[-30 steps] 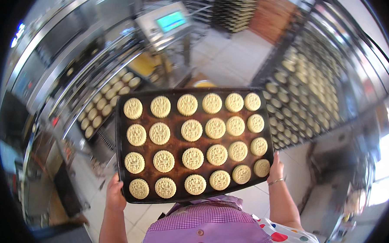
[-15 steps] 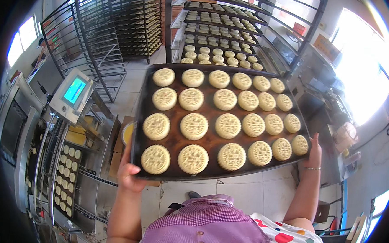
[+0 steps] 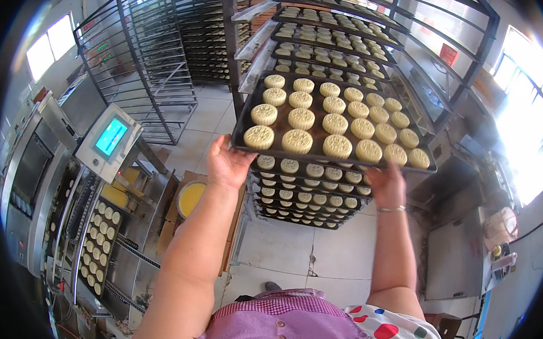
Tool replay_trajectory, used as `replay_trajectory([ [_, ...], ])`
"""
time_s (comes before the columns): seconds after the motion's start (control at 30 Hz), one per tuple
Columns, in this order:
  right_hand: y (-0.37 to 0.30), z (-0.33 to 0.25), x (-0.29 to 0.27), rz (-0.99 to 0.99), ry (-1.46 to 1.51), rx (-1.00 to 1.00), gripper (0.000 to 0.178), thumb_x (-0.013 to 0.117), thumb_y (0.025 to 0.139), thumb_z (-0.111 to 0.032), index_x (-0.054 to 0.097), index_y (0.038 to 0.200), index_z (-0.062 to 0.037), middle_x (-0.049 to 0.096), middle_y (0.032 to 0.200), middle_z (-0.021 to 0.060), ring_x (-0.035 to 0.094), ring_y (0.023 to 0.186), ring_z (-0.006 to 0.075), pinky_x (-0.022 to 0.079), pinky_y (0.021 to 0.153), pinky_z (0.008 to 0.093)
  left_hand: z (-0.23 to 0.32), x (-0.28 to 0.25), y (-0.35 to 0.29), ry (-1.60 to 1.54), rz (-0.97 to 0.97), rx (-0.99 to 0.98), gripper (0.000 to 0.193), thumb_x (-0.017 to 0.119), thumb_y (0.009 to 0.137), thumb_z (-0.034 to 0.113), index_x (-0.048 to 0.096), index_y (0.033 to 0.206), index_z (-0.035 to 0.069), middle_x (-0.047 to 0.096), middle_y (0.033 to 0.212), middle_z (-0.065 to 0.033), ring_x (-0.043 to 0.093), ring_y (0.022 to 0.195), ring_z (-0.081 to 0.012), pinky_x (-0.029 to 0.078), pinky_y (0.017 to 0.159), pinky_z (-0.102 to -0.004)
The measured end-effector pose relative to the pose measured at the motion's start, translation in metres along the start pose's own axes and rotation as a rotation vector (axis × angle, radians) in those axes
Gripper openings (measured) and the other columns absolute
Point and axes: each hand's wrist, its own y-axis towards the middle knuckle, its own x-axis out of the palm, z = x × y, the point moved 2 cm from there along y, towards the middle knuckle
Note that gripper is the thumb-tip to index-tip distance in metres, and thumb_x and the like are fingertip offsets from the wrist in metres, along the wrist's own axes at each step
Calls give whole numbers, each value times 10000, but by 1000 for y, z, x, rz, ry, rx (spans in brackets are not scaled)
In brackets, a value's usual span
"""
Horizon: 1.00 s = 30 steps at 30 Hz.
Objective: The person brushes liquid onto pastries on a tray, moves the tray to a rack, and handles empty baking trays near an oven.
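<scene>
Tall dark metal rack (image 3: pixel 230 52) stands beyond left hand (image 3: pixel 228 163) and right hand (image 3: pixel 387 185). Dark rectangular baking tray (image 3: pixel 317 105) reaches from hands toward rack; left grasps near left corner, right grasps near edge. Round pale embossed pastries (image 3: pixel 301 118) sit on tray.

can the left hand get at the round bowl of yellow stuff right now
Probably not: the left hand is taken up at the near left corner of the dark rectangular metal tray of round pale pastries. The round bowl of yellow contents itself looks uncovered.
</scene>
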Motion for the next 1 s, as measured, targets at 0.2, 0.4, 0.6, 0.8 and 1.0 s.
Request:
replay_trajectory([
  [0.2, 119, 52, 43, 114, 167, -15, 315, 597, 847, -99, 427, 1090, 7, 597, 790, 152, 625, 630, 320, 571, 665, 468, -1, -57, -40, 404, 77, -12, 562, 468, 891, 236, 272, 1385, 53, 288, 1383, -142, 425, 1199, -303, 373, 983, -525],
  [0.4, 168, 87, 36, 115, -42, -123, 320, 577, 887, -197, 511, 1104, 29, 630, 938, 132, 654, 754, 296, 559, 668, 348, 73, -170, -180, 479, 300, -62, 509, 513, 861, 148, 372, 1345, 79, 425, 1330, -86, 464, 1193, -256, 427, 927, -464],
  [0.6, 70, 171, 33, -175, -180, 19, 211, 509, 940, -269, 564, 1030, -87, 615, 932, 68, 585, 826, 155, 501, 674, 303, 141, -244, -404, 532, 745, 6, 446, 552, 846, 100, 458, 1282, 94, 517, 1224, -64, 548, 1073, -233, 463, 880, -403],
  [0.8, -277, 434, 101, -435, -746, 770, 332, 497, 910, -392, 465, 672, -163, 377, 535, -17, 338, 423, 113, 303, 375, 260, 166, -267, -640, 539, 1016, 196, 387, 564, 876, 150, 484, 1251, 100, 558, 1153, -45, 580, 985, -176, 462, 841, -347],
  [1.0, -553, 502, 195, -1401, -1099, 811, 432, 518, 908, -364, 538, 626, -38, 524, 543, 38, 486, 500, 147, 418, 451, 313, 172, -267, -827, 525, 1271, 372, 355, 562, 892, 184, 507, 1231, 93, 582, 1131, -36, 591, 948, -158, 456, 807, -306],
])
